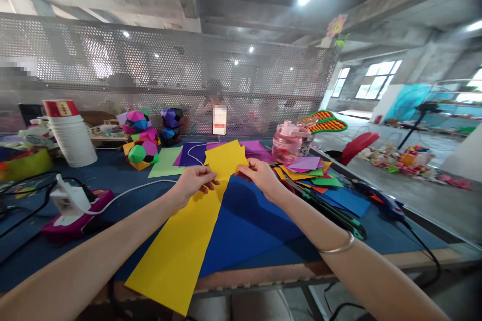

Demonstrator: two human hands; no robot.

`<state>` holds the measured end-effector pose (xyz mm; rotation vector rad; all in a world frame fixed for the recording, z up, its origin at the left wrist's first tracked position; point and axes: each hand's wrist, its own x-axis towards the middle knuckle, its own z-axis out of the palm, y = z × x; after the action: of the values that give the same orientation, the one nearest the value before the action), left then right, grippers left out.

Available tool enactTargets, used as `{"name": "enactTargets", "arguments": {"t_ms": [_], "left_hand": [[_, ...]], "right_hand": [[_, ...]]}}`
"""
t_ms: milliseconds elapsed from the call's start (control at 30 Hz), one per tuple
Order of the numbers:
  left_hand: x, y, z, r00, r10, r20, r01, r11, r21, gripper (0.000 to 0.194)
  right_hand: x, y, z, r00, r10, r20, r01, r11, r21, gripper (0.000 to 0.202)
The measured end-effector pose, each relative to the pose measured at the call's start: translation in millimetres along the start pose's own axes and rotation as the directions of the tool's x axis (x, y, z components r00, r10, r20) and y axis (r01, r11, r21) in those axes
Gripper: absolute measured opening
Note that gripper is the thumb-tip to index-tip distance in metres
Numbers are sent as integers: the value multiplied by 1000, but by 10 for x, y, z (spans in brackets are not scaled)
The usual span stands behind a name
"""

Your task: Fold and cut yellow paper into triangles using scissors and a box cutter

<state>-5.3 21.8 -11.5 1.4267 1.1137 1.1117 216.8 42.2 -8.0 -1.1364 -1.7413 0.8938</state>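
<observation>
A long yellow sheet (184, 235) lies slantwise over the blue sheet (248, 225), its near end hanging past the table's front edge. Further up, an angular yellow piece (227, 157) is between my two hands. My right hand (259, 175) pinches the right edge of that piece between thumb and fingers. My left hand (198, 180) is at its lower left, over the long sheet, with fingers curled together; what they grip, if anything, is too small to make out. Behind my left hand lies a light green sheet (165, 160) beside a dark purple one (192, 154).
At left are stacked paper cups (75, 140), a power strip (71, 218) with cables, and coloured paper balls (141, 153). A phone (220, 120) stands behind. At right are a pink bottle (286, 143), coloured paper pieces (312, 173), a green-edged cutter (339, 213) and a glue gun (384, 205).
</observation>
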Motion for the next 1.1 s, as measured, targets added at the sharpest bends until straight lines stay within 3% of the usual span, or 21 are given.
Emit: {"name": "enactTargets", "arguments": {"t_ms": [433,600,867,1000,1100], "left_hand": [[-5,15,-12,999,33,-17,-32,998,61,34],[-2,0,-21,999,36,-12,-35,998,60,33],[-41,22,9,997,41,57,-42,999,11,35],[-79,45,35,994,54,98,-54,999,-6,37],[-89,45,33,993,57,105,-57,998,0,39]], "right_hand": [[-11,-21,42,998,-22,-59,29,993,114,16],[-6,-39,18,997,37,-71,-25,986,162,18],[-70,-88,114,961,212,176,-248,943,222,28],[-26,-141,2,977,207,50,-213,950,229,31],[-3,-200,-366,976,164,-141,-133,969,207,28]]}}
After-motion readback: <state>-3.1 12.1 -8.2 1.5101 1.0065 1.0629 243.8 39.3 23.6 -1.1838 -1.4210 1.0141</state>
